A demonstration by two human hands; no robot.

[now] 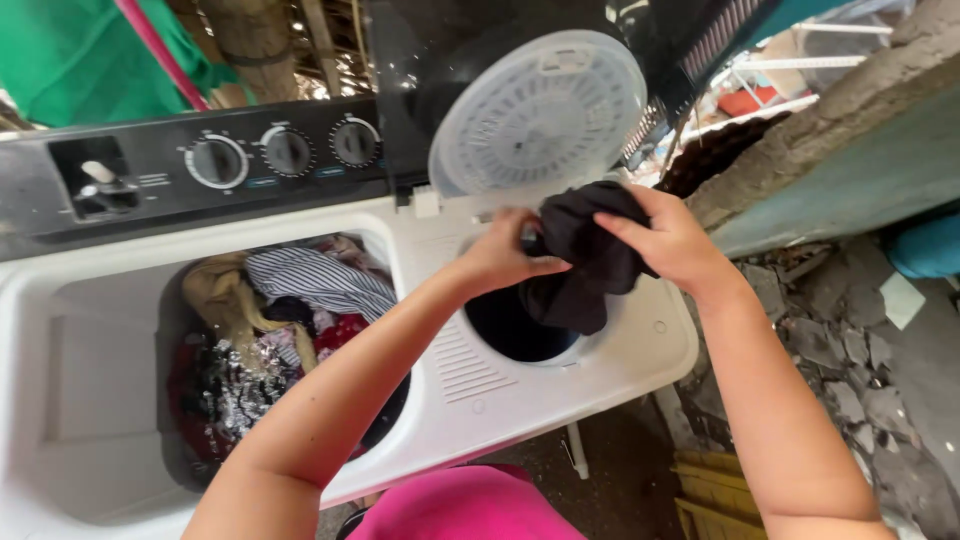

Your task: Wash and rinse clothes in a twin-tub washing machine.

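Together, two hands — left hand, right hand — closed on one dark garment, above one spinner tub, three dials.

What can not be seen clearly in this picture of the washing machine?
Head view only:
- Inside of the spin tub: dark, partly covered by the black cloth.
- Left hand fingertips: hidden behind the cloth.
- Clothes low in the wash tub: under water and foam.
- Dial markings: too small.
- Right hand elbow: cut off by the bottom edge.

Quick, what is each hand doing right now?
Left hand: closed on the black garment over the spin tub.
Right hand: closed on the same garment.
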